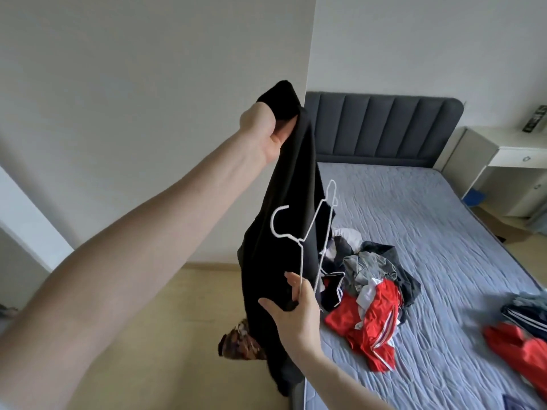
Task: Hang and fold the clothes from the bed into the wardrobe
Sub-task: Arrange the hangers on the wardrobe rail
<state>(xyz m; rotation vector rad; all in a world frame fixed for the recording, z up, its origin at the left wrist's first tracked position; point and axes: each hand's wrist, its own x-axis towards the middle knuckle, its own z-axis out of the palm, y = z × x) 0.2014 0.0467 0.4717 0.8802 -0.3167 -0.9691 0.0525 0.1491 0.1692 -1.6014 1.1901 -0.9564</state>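
— What do your hands have?

— Your left hand [263, 134] is raised high and grips the top of a black garment [275, 232], which hangs down beside the bed [429, 232]. Your right hand [296, 312] pinches a white wire hanger [302, 247] against the cloth.

— And the remaining clothes?

— You have a mixed pile [367, 288] lying mid-bed, red pieces among it, with more clothes [524, 329] at the right edge, possibly folded.

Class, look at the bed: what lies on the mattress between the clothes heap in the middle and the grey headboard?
Nothing: in the head view the quilted mattress is bare between the clothes heap and the headboard.
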